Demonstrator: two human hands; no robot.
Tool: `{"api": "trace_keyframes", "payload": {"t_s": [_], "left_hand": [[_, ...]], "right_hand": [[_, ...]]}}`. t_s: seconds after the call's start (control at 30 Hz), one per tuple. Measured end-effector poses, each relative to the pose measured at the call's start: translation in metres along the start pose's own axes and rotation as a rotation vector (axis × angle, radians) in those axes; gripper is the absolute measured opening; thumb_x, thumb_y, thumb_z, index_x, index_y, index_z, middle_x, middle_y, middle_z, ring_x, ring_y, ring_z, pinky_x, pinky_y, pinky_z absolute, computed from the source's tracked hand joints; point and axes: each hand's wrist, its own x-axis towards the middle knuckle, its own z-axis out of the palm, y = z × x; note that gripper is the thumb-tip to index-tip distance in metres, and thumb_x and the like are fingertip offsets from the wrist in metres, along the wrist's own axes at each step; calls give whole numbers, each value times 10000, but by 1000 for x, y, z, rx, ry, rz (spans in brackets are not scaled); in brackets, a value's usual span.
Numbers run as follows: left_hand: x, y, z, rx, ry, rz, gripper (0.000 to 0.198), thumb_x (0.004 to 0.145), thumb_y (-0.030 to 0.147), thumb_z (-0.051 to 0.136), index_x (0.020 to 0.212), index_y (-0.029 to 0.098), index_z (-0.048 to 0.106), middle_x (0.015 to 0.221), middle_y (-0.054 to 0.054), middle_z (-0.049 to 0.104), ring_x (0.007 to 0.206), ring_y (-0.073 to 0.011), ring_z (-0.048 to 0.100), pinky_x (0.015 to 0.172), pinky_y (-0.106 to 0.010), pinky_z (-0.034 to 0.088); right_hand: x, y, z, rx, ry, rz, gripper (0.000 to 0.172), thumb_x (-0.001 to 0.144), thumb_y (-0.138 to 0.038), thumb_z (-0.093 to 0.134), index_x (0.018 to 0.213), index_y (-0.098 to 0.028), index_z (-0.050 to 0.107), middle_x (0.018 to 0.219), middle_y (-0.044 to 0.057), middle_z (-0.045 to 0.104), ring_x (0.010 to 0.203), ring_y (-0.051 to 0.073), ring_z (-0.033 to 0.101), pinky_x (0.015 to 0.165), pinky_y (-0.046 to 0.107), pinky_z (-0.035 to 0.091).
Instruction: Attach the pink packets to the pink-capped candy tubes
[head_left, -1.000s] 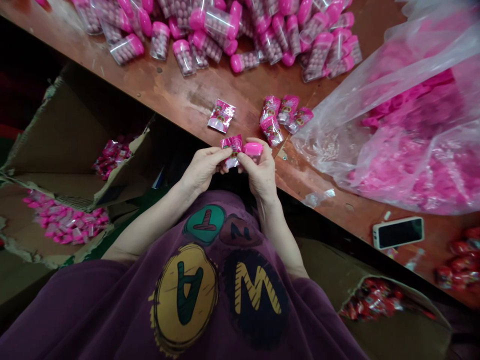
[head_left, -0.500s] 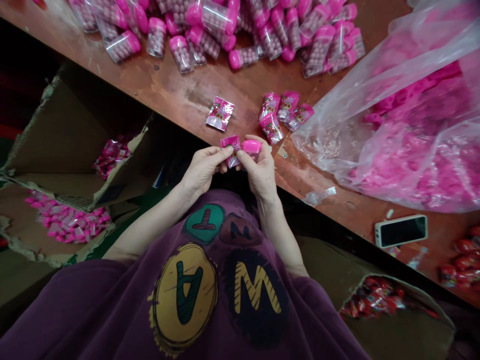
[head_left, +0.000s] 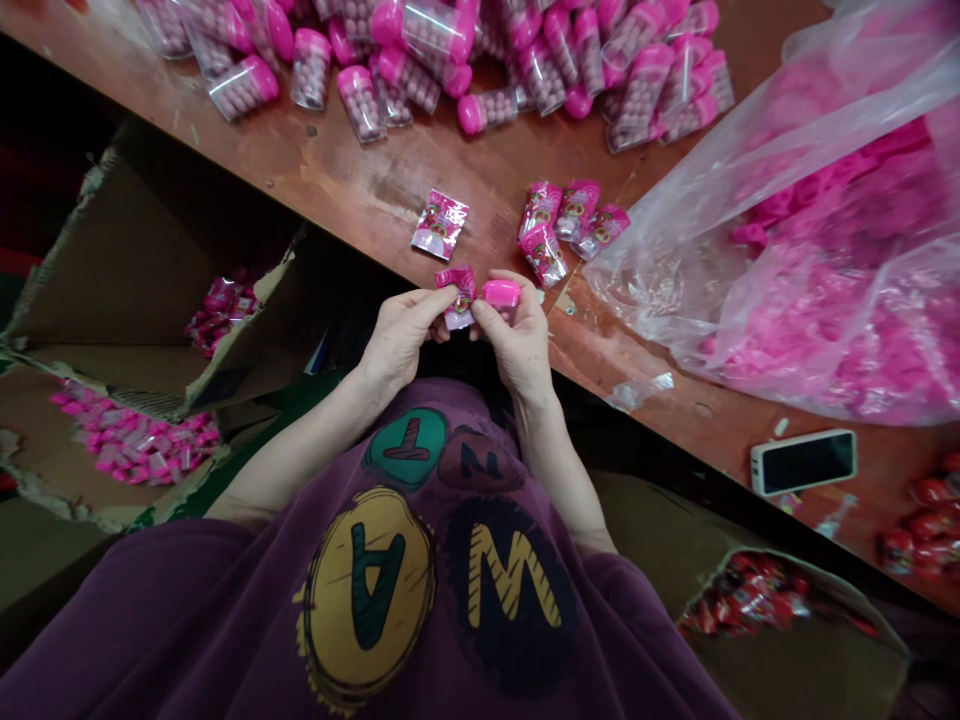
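Note:
Between my two hands is a small pink printed sachet (head_left: 457,297). My left hand (head_left: 401,335) pinches its left side with thumb and fingers. In the curled fingers of my right hand (head_left: 519,330) sits a small jar with a pink cap (head_left: 500,293); the right thumb tip reaches the sachet's right edge. The jar's lower part is hidden by the hand. Just beyond, a flat sachet (head_left: 440,225) lies alone near the table's edge. Several puffier sachets (head_left: 542,253) lie grouped to its right.
Clear jars of pink balls (head_left: 362,103) are heaped along the table's (head_left: 337,180) far side. A plastic bag of pink pieces (head_left: 825,280) and a phone (head_left: 803,462) lie at right. Cardboard boxes (head_left: 82,270) with pink packs stand left; another box (head_left: 817,660) holds red packs.
The sachet has shifted slightly left, away from the pink cap, and looks more crumpled. My left hand has moved a little left with it; my right hand has barely moved.

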Motion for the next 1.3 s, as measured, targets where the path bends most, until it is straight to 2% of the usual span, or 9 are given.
{"api": "trace_keyframes", "payload": {"t_s": [0.17, 0.33, 0.43, 0.67, 0.83, 0.93, 1.03, 1.17, 1.3], "left_hand": [[-1, 1, -2, 14, -37, 5, 238, 845, 292, 790, 657, 164, 721, 588, -12, 633, 524, -79, 523, 542, -225, 397], [-2, 2, 0, 27, -86, -15, 240, 855, 285, 772, 657, 159, 722, 611, -23, 645, 535, -83, 531, 550, -233, 399], [-1, 2, 1, 2, -71, -20, 233, 858, 284, 774, 667, 160, 723, 638, -22, 659, 532, -75, 528, 544, -228, 394], [2, 3, 1, -45, 84, 14, 295, 891, 361, 783, 685, 175, 682, 670, -7, 670, 520, -61, 531, 536, -216, 402], [-1, 7, 6, -98, 71, 35, 327, 907, 416, 797, 723, 171, 683, 700, -5, 672, 538, -60, 533, 552, -214, 425], [-3, 10, 9, -88, 103, 36, 359, 894, 436, 814, 704, 168, 671, 702, -4, 670, 535, -57, 525, 551, -218, 423], [-3, 11, 12, -75, 130, 31, 396, 876, 468, 830, 687, 167, 658, 697, -3, 667, 528, -55, 523, 548, -222, 417], [-3, 10, 13, -89, 93, 2, 396, 884, 484, 820, 704, 168, 662, 698, -3, 671, 534, -58, 529, 548, -223, 425], [-3, 8, 11, -117, 48, -27, 391, 894, 496, 807, 729, 165, 680, 703, -9, 676, 529, -60, 521, 533, -226, 423]], "right_hand": [[1, 2, 0, 12, 65, -16, 541, 826, -586, 834, 1205, -311, 563, 856, -56, 580, 580, 85, 543, 555, 257, 486], [2, 5, -3, -38, 90, -28, 511, 862, -604, 792, 1216, -328, 549, 899, -41, 570, 590, 95, 541, 553, 273, 497], [2, 5, -4, 6, 90, -32, 486, 882, -606, 773, 1208, -324, 548, 867, -50, 565, 579, 89, 537, 557, 263, 490], [-5, 1, 1, 75, -12, -24, 465, 970, -647, 647, 1255, -305, 514, 837, -50, 657, 594, 86, 591, 593, 246, 513], [-9, 4, 2, 44, -129, 59, 519, 962, -658, 656, 1329, -336, 476, 889, -47, 680, 493, 70, 585, 418, 213, 416], [-9, 1, 1, 41, -89, 55, 548, 959, -667, 654, 1350, -334, 463, 890, -49, 682, 451, 52, 546, 350, 193, 331], [-11, -6, 3, 64, -72, 36, 551, 965, -662, 649, 1353, -325, 451, 845, -65, 679, 413, 44, 505, 336, 189, 309], [-13, -9, 8, 71, -79, 31, 552, 973, -683, 619, 1364, -334, 445, 753, -89, 632, 379, 49, 453, 343, 200, 318], [-11, -6, 11, 49, 4, 6, 543, 969, -698, 609, 1345, -330, 474, 737, -81, 611, 401, 54, 454, 379, 207, 366]]}}
